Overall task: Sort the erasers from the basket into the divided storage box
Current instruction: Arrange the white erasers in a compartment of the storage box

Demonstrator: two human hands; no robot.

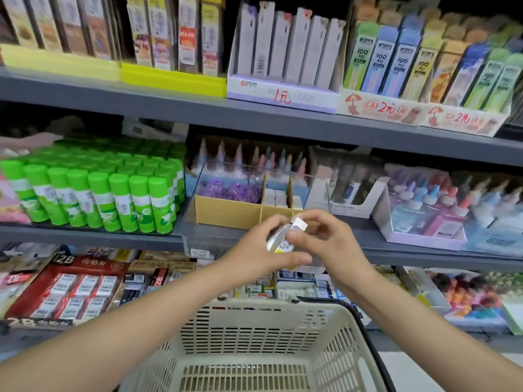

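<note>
Left hand: the left hand (261, 246) is holding the lower end of a small white eraser in a clear wrapper (285, 236), with thumb and fingers curled around it.
Right hand: the right hand (328, 241) is pinching the same eraser near its white top end, the other fingers bent.
Eraser: it is tilting in the air, just in front of the front edge of the box.
Storage box: the brown cardboard divided storage box in a clear plastic case (226, 212) is standing at the front edge of the grey middle shelf (85, 236); its front compartments are showing open room.
Basket: the cream plastic shopping basket (254, 343) is sitting below both hands.
Neighbours: green glue sticks (96, 193) are standing just beside the left side of the box.
</note>
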